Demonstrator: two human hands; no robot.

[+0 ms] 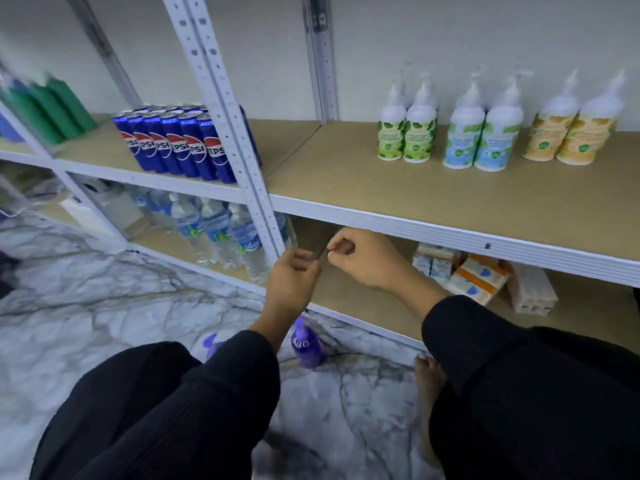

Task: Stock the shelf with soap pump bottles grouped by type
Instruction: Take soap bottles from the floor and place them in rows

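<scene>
Right now the left hand [294, 273] and right hand [358, 258] are hovering with fingers curled, apparently gripping nothing. Purple bottles [306, 344] are waiting on the floor [104, 323]; gripping one by its body and standing it apart from the green pair [405, 140] is looking wise.

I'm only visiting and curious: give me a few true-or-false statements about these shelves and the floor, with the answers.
1. The Pepsi cans stand on the same shelf level as the soap pump bottles. True.
2. The left hand holds a soap pump bottle. False: neither the left hand nor the right hand holds a bottle.
3. A purple bottle is on the floor. True.
4. The water bottles sit above the Pepsi cans. False: they are on the level below.
</scene>
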